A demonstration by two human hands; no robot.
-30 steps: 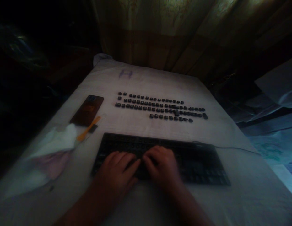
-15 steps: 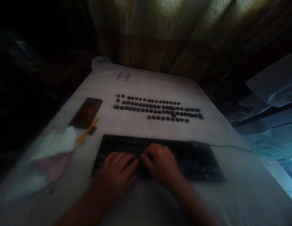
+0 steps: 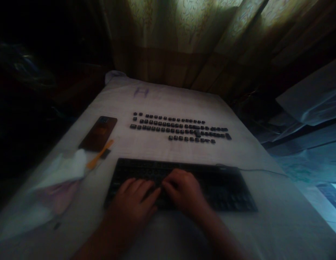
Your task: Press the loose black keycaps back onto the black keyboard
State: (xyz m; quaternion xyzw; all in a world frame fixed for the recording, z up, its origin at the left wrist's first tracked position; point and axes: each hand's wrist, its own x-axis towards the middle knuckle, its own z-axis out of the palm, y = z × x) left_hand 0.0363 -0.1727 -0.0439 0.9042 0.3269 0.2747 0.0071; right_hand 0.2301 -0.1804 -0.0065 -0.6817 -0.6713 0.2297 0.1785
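Observation:
A black keyboard [image 3: 222, 187] lies on the cloth-covered table in front of me. My left hand [image 3: 137, 196] rests on its left part, palm down, fingers stretched over the keys and apart. Just right of it, my right hand [image 3: 182, 187] is curled over the keyboard's middle, thumb and fingertips drawn together close to my left fingertips. Whatever is between those fingertips is too dark and small to make out. Beyond the keyboard, several loose black keycaps [image 3: 168, 130] are laid out in rows.
To the left lie a dark phone [image 3: 100, 133], an orange-handled tool [image 3: 100, 155] and a crumpled white and pink cloth [image 3: 62, 180]. A thin cable [image 3: 261, 170] runs right from the keyboard's back edge. A patterned curtain [image 3: 181, 43] hangs behind the table.
The view has tilted up slightly, so the table sits lower in it. Both hands stay at nearly the same place on the keyboard, with only slight finger movement.

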